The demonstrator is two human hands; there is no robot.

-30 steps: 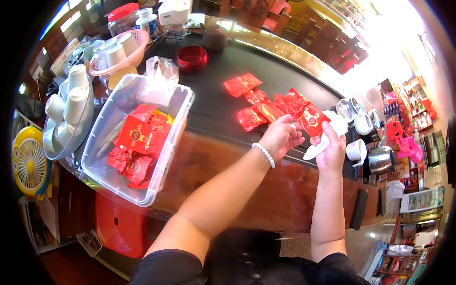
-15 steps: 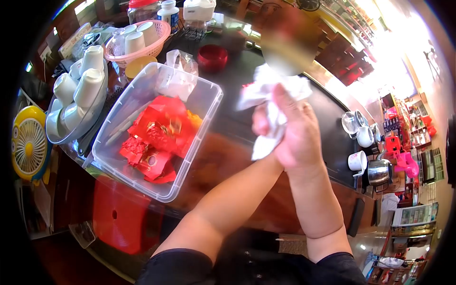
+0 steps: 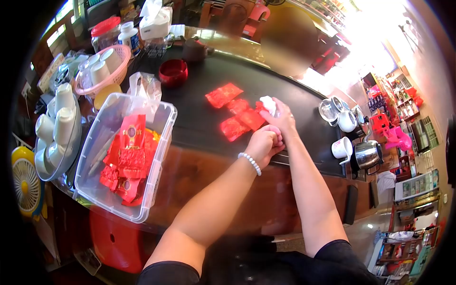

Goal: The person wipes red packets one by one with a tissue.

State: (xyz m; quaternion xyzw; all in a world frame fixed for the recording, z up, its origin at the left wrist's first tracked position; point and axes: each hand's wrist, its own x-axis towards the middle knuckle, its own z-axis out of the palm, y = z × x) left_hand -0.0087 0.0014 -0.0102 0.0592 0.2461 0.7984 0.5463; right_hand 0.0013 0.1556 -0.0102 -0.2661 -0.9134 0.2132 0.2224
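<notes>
My right hand (image 3: pixel 283 118) is closed on a crumpled white tissue (image 3: pixel 269 104), pressed low over the dark tabletop. Just below it is my left hand (image 3: pixel 267 142), its fingers curled in; whatever they hold, if anything, is hidden. A beaded bracelet (image 3: pixel 250 163) circles the left wrist. Several shiny red packets lie to the left of both hands: one packet (image 3: pixel 224 95) is farther back, another packet (image 3: pixel 234 128) sits nearer, and a third packet (image 3: pixel 251 118) lies close to the right hand's fingers.
On the left stands a clear plastic bin (image 3: pixel 161 161) holding more red packets. Around it are a bowl of white cups (image 3: pixel 63 124), a pink basket (image 3: pixel 124 66) and a yellow fan (image 3: pixel 28 180). A red bowl (image 3: pixel 173 73) stands behind; a kettle (image 3: pixel 366 154) and mug (image 3: pixel 341 148) stand right.
My right hand has lowered the tissue to the tabletop. My left hand, mostly hidden before, now shows below it. Red packets have come into sight on the tabletop as the view shifted.
</notes>
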